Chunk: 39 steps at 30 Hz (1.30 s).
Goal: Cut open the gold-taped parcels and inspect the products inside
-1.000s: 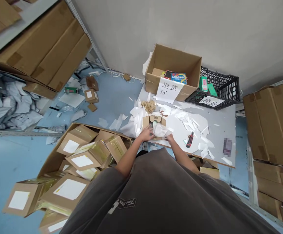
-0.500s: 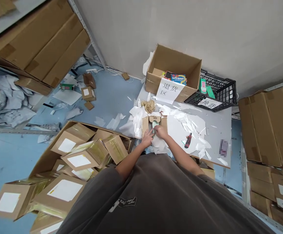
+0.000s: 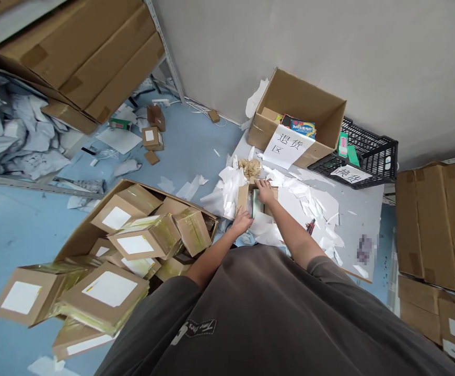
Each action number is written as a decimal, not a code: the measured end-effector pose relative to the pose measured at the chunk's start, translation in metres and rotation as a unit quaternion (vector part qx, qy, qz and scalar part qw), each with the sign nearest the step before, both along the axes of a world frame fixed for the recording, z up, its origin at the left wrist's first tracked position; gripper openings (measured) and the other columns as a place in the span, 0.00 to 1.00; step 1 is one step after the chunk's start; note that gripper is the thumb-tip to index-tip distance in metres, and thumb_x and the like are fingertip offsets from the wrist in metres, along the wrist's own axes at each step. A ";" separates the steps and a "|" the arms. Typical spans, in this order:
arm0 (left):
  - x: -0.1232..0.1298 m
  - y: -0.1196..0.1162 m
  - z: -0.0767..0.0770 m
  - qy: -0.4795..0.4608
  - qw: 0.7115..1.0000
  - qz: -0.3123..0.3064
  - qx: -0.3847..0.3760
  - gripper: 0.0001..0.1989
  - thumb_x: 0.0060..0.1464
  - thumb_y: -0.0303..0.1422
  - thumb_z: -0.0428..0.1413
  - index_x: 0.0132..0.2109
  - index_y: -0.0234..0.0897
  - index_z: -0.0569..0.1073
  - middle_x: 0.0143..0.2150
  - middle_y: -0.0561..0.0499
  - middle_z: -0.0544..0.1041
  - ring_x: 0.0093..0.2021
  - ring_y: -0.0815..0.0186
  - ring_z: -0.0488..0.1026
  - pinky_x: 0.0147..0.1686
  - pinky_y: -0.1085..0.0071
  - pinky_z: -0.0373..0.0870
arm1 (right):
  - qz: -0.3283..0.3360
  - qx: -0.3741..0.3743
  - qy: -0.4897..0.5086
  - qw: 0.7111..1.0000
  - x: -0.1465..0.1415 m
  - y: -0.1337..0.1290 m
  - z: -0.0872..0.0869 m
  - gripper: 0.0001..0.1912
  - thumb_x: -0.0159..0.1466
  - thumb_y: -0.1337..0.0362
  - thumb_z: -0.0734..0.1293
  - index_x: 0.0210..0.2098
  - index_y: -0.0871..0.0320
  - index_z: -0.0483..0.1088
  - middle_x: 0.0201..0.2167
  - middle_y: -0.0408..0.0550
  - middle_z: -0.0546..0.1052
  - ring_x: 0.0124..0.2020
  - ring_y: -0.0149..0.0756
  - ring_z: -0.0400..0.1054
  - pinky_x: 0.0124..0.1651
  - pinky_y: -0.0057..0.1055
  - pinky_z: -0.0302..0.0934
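Grey table (image 3: 362, 209) against a grey wall, blue floor (image 3: 188, 130) round it. We have both hands at a small open carton (image 3: 243, 198) on the table's near left part, pale green item (image 3: 256, 203) inside. Our left hand (image 3: 242, 221) is at its near left side, our right hand (image 3: 265, 192) over its far edge; hands apart, grip unclear. White paper (image 3: 264, 228) just nearer; crumpled brown paper (image 3: 249, 167) beyond. Far side: large carton (image 3: 300, 104), black crate (image 3: 376, 151) to its right. Parcels (image 3: 135, 244) fill a big box on our left.
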<state>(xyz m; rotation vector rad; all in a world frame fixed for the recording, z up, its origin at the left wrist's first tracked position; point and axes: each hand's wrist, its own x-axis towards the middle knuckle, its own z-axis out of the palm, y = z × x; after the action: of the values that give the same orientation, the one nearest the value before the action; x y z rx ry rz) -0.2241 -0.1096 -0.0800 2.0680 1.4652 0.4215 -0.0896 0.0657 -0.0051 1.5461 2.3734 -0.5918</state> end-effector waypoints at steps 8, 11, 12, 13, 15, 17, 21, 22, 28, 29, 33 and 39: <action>-0.002 0.001 0.005 -0.035 0.999 -0.023 -0.015 0.09 0.63 0.26 0.61 0.37 0.43 0.85 0.33 0.51 0.79 0.49 0.57 0.76 0.80 0.42 0.44 | -0.124 -0.062 -0.055 0.989 0.002 -0.080 -0.001 0.30 0.73 0.60 0.67 0.71 0.64 0.65 0.66 0.70 0.72 0.62 0.55 0.75 0.63 0.43 0.68; 0.004 0.003 0.007 -0.034 0.999 -0.020 -0.020 0.10 0.62 0.26 0.60 0.36 0.42 0.85 0.38 0.49 0.82 0.52 0.55 0.77 0.80 0.41 0.45 | -0.197 -0.141 -0.107 0.964 -0.006 -0.089 -0.018 0.42 0.71 0.59 0.71 0.77 0.72 0.55 0.66 0.77 0.73 0.66 0.56 0.74 0.64 0.42 0.69; 0.005 0.004 0.007 -0.034 0.999 -0.017 -0.021 0.11 0.63 0.26 0.59 0.36 0.42 0.85 0.39 0.49 0.83 0.53 0.56 0.77 0.80 0.40 0.45 | -0.215 -0.156 -0.108 0.958 -0.010 -0.086 -0.024 0.46 0.71 0.58 0.72 0.78 0.74 0.50 0.65 0.78 0.74 0.67 0.56 0.74 0.65 0.42 0.69; 0.005 0.004 0.008 -0.032 0.999 -0.017 -0.024 0.12 0.63 0.25 0.58 0.36 0.42 0.85 0.40 0.49 0.83 0.54 0.56 0.76 0.80 0.40 0.45 | -0.229 -0.169 -0.106 0.953 -0.015 -0.082 -0.030 0.51 0.70 0.56 0.73 0.79 0.76 0.46 0.65 0.79 0.74 0.68 0.56 0.73 0.66 0.42 0.68; 0.002 0.004 0.010 -0.022 0.999 -0.028 -0.032 0.13 0.64 0.24 0.56 0.39 0.42 0.85 0.42 0.49 0.84 0.55 0.57 0.76 0.81 0.40 0.43 | -0.246 -0.180 -0.100 0.947 -0.024 -0.074 -0.039 0.58 0.68 0.52 0.76 0.80 0.78 0.42 0.63 0.81 0.76 0.68 0.57 0.73 0.67 0.44 0.68; -0.001 0.003 0.011 -0.009 0.998 -0.047 -0.040 0.13 0.65 0.24 0.55 0.40 0.41 0.84 0.43 0.49 0.84 0.55 0.57 0.76 0.81 0.40 0.41 | -0.259 -0.173 -0.094 0.945 -0.029 -0.070 -0.046 0.63 0.65 0.49 0.78 0.80 0.79 0.41 0.63 0.83 0.75 0.68 0.59 0.73 0.67 0.47 0.69; -0.006 0.000 0.011 -0.010 0.998 -0.048 -0.038 0.10 0.65 0.25 0.57 0.40 0.41 0.83 0.44 0.48 0.83 0.56 0.57 0.75 0.82 0.41 0.41 | -0.281 -0.125 -0.064 0.949 -0.024 -0.075 -0.048 0.59 0.63 0.51 0.78 0.78 0.76 0.46 0.61 0.84 0.76 0.62 0.60 0.78 0.61 0.50 0.73; -0.006 -0.001 0.010 -0.014 0.999 -0.037 -0.034 0.10 0.65 0.25 0.58 0.40 0.41 0.83 0.43 0.49 0.82 0.55 0.57 0.76 0.81 0.40 0.42 | -0.281 -0.113 -0.056 0.951 -0.021 -0.077 -0.046 0.55 0.64 0.53 0.77 0.77 0.75 0.49 0.59 0.82 0.78 0.61 0.60 0.79 0.61 0.50 0.73; -0.003 0.013 0.004 -0.033 0.999 0.007 -0.027 0.05 0.61 0.29 0.64 0.36 0.42 0.82 0.39 0.49 0.78 0.52 0.55 0.74 0.77 0.38 0.53 | -0.266 -0.058 -0.027 0.962 -0.015 -0.076 -0.008 0.46 0.66 0.55 0.75 0.74 0.70 0.54 0.56 0.75 0.80 0.59 0.59 0.80 0.59 0.45 0.72; -0.003 0.017 0.004 -0.030 0.999 0.010 -0.030 0.05 0.60 0.30 0.65 0.34 0.42 0.82 0.39 0.49 0.78 0.52 0.55 0.74 0.77 0.39 0.54 | -0.263 -0.049 -0.019 0.963 -0.015 -0.076 0.000 0.49 0.66 0.54 0.75 0.76 0.70 0.52 0.57 0.75 0.80 0.59 0.60 0.80 0.59 0.45 0.72; -0.008 0.031 0.010 -0.009 0.999 0.024 -0.039 0.07 0.60 0.31 0.66 0.32 0.40 0.82 0.39 0.46 0.79 0.54 0.52 0.73 0.77 0.42 0.54 | -0.250 -0.026 0.013 0.968 -0.002 -0.072 0.033 0.56 0.66 0.50 0.74 0.80 0.69 0.46 0.61 0.76 0.78 0.60 0.64 0.78 0.58 0.46 0.71; -0.019 0.047 0.027 0.066 0.995 0.016 -0.075 0.02 0.55 0.27 0.68 0.36 0.39 0.84 0.42 0.42 0.82 0.58 0.47 0.74 0.76 0.41 0.53 | -0.258 -0.038 0.025 0.965 0.050 -0.061 0.083 0.55 0.63 0.47 0.76 0.79 0.65 0.54 0.58 0.68 0.81 0.60 0.63 0.78 0.56 0.46 0.71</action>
<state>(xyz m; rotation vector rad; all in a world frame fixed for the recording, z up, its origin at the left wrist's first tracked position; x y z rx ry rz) -0.2428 -0.0629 -0.0526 1.9874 1.5595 0.1845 -0.0392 0.0042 0.0780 2.1464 1.9412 -0.8209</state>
